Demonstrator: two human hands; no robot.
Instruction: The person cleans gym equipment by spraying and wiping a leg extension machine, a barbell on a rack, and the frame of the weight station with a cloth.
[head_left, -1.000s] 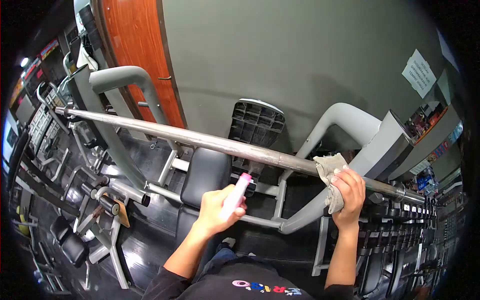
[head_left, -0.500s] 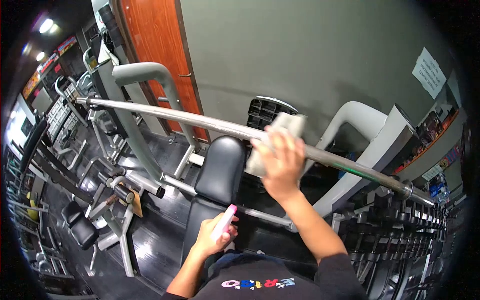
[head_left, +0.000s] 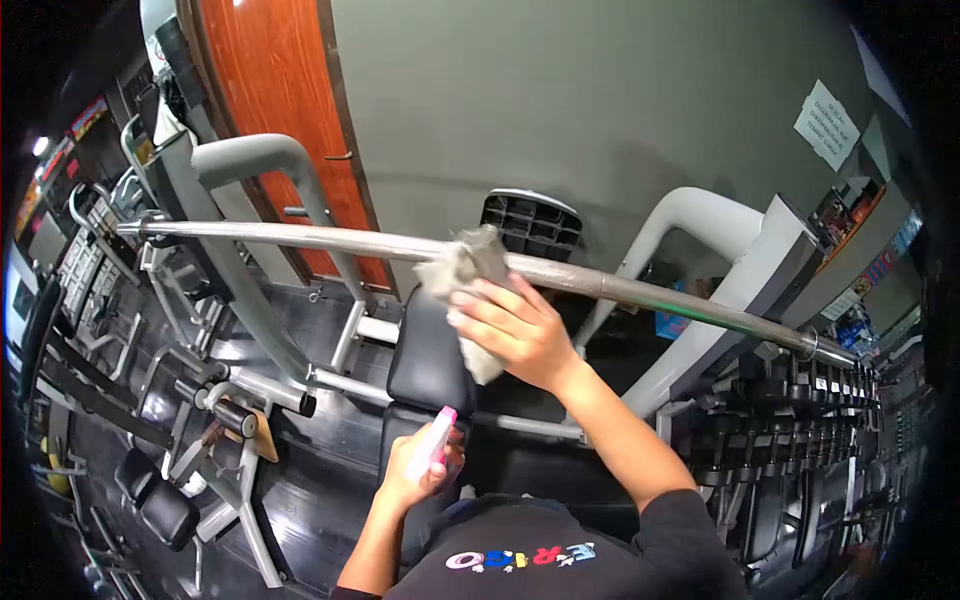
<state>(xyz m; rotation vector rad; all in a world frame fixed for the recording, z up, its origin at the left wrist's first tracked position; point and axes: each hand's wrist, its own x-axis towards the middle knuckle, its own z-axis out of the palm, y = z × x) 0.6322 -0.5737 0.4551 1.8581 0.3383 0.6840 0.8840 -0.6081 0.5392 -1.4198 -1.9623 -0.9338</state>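
A long metal barbell bar [head_left: 640, 291] lies across the rack, above a black padded bench [head_left: 430, 350]. My right hand [head_left: 515, 330] holds a crumpled grey-beige cloth [head_left: 470, 265] against the middle of the bar, its fingers pressed on the cloth. Lower down, in front of my body and over the bench, my left hand [head_left: 425, 465] is wrapped round a white and pink spray bottle [head_left: 436, 437]. The lower part of the bottle is hidden by the hand.
Grey rack uprights [head_left: 720, 320] flank the bench. Dumbbells on a rack [head_left: 790, 445] stand at the right, other gym machines [head_left: 235, 415] at the left. Behind are a wooden door [head_left: 285, 110], a grey wall and a paper sign [head_left: 827, 125].
My right hand and the cloth have moved left along the bar. The view has shifted slightly. My left hand still grips the bottle.
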